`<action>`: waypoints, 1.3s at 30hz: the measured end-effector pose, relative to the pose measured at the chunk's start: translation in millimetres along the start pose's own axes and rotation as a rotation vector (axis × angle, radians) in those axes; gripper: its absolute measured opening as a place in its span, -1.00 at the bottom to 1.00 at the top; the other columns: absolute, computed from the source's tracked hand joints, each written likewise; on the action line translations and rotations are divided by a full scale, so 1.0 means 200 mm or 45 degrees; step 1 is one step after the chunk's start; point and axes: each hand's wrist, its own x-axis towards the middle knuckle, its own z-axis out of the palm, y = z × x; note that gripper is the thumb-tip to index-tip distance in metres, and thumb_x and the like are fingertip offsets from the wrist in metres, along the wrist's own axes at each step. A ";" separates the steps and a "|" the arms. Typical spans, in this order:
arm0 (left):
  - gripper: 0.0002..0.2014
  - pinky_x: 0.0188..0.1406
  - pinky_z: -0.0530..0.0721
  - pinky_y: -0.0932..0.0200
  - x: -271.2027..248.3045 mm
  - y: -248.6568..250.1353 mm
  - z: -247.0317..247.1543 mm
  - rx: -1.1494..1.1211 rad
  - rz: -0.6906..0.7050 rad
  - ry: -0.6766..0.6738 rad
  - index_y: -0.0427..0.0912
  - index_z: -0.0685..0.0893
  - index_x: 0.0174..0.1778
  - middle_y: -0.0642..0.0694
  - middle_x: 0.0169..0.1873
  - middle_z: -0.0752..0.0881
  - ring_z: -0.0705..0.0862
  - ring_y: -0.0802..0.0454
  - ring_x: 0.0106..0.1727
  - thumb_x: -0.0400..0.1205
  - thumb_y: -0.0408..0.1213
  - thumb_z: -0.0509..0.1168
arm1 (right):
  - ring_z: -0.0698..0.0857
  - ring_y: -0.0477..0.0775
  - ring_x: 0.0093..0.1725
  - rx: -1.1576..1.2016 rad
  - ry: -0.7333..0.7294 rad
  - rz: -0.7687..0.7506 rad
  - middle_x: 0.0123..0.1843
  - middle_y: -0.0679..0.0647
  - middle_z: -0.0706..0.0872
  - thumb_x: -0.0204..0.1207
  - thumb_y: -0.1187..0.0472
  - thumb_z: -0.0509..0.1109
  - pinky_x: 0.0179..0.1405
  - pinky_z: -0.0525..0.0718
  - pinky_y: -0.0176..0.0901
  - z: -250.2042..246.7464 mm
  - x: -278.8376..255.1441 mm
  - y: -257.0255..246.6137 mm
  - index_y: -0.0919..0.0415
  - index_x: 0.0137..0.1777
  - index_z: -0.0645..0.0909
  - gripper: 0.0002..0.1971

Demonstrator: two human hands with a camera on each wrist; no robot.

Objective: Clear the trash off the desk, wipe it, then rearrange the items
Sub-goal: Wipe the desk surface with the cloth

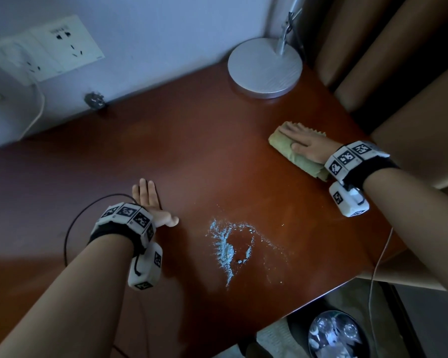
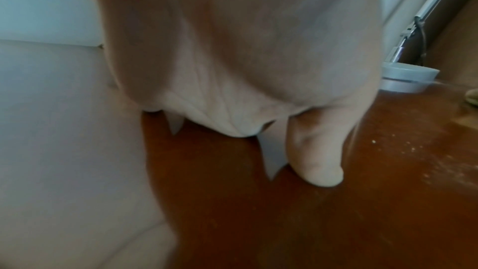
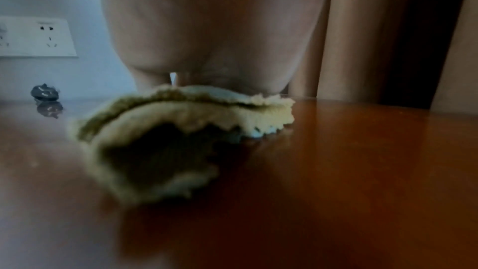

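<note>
The right hand lies flat, fingers straight, on a folded yellow-green cloth at about two o'clock on the reddish-brown bench; its grip is released, pressing the cloth down rather than clasping it, and the right wrist view shows the palm bearing on the top fold of the cloth, whose ragged edges touch the bench. The left hand rests palm-down at about nine o'clock, fingers straight and the thumb spread toward the middle; its grip is likewise released and holds nothing, and the left wrist view shows the thumb lying against the wood. Between the two hands, toward six o'clock, a patch of pale blue-white powder lies scattered on the bench, apart from both hands and from the cloth, with finer specks trailing off to its right. At about one o'clock, by the back corner, stands the round silver base of a lamp, its stem rising beside tan curtains. At about eleven o'clock a small dark object lies at the bench's rear edge against the wall, too blurred to tell what it is. A white socket panel is fixed to the wall above it. Below the near edge, at five o'clock, a round bin stands on the floor with shiny wrappings inside.
</note>
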 end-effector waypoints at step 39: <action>-0.12 0.63 -0.21 -0.16 0.16 -0.08 0.06 -0.025 -0.009 0.034 -0.26 -0.17 0.66 -0.13 0.66 -0.24 -0.33 -0.12 0.65 0.65 0.13 0.17 | -0.19 0.12 0.68 0.155 0.156 0.287 0.71 0.06 -0.13 0.75 0.16 0.00 0.60 -0.20 0.07 0.03 -0.26 0.24 -0.10 0.66 -0.02 -0.48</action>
